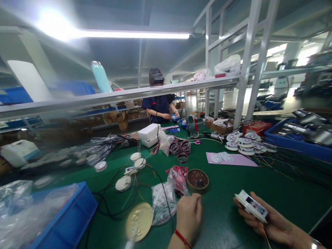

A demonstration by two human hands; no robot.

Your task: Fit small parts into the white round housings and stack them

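My right hand [269, 218] grips a small white rectangular electronic module [251, 205] with a dark window on its upper face. Thin coloured wires hang from the module's lower end. My left hand [189, 212], with a red cord at the wrist, is closed, its fingertips turned away from view; whatever they hold, if anything, is hidden. Just beyond it stands a round tin [197, 179] with dark contents. Beside that hand lie a clear bag of small white parts [163, 199] and a bag of red parts [178, 178].
A blue bin [67, 218] of plastic bags stands at the left, near a round yellowish lid [139, 221]. White discs lie on pink paper [233, 159]. A blue tray of metal parts [301, 140] sits far right. Across the bench a person [159, 107] handles something. A shelf [124, 95] crosses overhead.
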